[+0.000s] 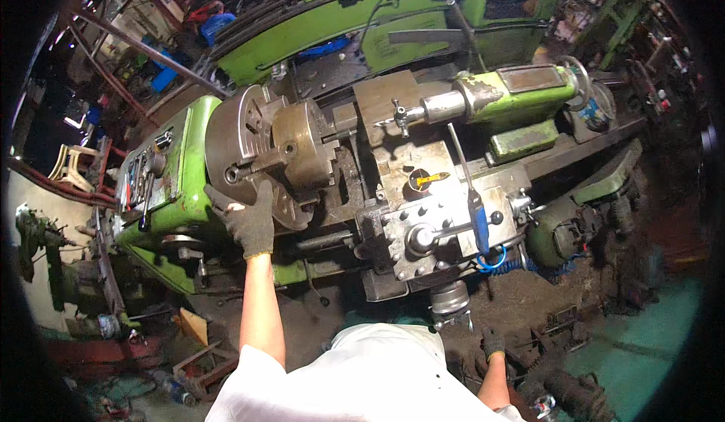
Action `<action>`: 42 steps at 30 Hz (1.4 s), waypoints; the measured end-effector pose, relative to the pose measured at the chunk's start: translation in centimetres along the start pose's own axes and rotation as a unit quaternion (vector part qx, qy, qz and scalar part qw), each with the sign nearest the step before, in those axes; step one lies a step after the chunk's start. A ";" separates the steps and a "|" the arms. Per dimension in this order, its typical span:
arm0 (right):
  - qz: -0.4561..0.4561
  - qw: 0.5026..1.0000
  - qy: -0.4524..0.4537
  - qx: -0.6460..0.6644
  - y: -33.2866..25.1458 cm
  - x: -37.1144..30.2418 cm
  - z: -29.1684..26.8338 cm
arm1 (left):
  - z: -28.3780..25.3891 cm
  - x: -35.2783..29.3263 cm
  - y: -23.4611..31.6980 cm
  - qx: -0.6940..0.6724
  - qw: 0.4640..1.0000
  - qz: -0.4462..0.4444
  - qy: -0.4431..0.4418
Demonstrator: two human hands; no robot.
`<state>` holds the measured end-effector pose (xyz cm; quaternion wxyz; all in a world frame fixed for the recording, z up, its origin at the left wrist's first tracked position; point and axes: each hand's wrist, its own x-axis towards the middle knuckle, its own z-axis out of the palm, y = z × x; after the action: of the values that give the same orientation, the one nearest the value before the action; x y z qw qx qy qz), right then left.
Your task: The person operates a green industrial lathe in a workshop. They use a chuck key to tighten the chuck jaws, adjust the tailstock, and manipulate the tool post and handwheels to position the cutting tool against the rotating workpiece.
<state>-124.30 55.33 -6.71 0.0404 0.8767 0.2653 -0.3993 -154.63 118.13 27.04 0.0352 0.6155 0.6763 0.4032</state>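
The left hand [249,222], in a dark glove, is raised at the near side of the lathe chuck [236,139], its grip wide with fingers spread; whether the fingertips touch the metal cannot be told. The right hand [493,343], also gloved, hangs low at the near right, well apart from the lathe; it is too small and dark to tell whether its grip is wide or narrow.

A thick brownish cylindrical workpiece [298,146] sits at the right face of the chuck, among its jaws. Left of the chuck stands the green headstock [198,165], with hand tools [140,176] lying on top. To the right, a drill bit [384,121] points left from the green tailstock [491,97]. Between them, nearer, is the carriage's square tool post [404,229], with a blue-handled air gun [479,222] resting at its right and a coiled blue hose [532,265] beyond.
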 end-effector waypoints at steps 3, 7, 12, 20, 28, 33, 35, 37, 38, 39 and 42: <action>0.099 0.952 -0.045 0.287 -0.1 2.0 -0.3 | -0.5 -2.0 -1.1 0.024 1.000 0.012 -0.004; 0.091 0.950 -0.082 0.287 6.5 6.7 3.0 | -0.3 -3.3 -0.4 -0.017 0.994 -0.011 -0.106; -0.036 0.987 -0.141 0.075 15.5 15.4 2.7 | -0.3 -5.4 -1.9 -0.132 0.966 -0.149 -0.165; -0.100 0.988 -0.117 0.028 13.9 16.5 -4.9 | 0.5 -6.1 -4.0 -0.096 0.984 -0.098 -0.116; -0.105 0.991 -0.078 -0.029 4.4 7.4 -1.9 | -2.3 -7.7 -10.6 -0.101 0.989 0.064 -0.091; -0.110 0.989 -0.073 -0.062 -0.2 0.4 1.7 | -7.2 -10.6 -23.2 -0.122 0.978 0.043 -0.162; -0.115 0.988 -0.067 -0.072 -1.6 -1.7 3.1 | -6.6 -13.1 -29.6 -0.148 0.957 -0.137 -0.208; -0.117 0.988 -0.060 -0.083 -2.9 -3.9 4.0 | -4.2 -17.3 -37.4 -0.101 0.947 -0.226 -0.207; -0.117 0.988 -0.050 -0.086 -3.5 -4.9 4.3 | -3.8 -17.7 -39.3 -0.182 0.915 -0.281 -0.227; -0.115 0.988 -0.040 -0.090 -3.9 -6.0 4.8 | -3.4 -17.8 -41.2 -0.253 0.875 -0.336 -0.241; -0.124 0.984 -0.002 -0.125 -4.7 -7.9 4.3 | -0.8 -16.8 -47.3 -0.462 0.641 -0.575 -0.213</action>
<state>-133.79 54.75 -3.28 0.1005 0.8243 0.4194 -0.3667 -189.11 107.19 -7.82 0.6828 0.0746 0.5935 0.4195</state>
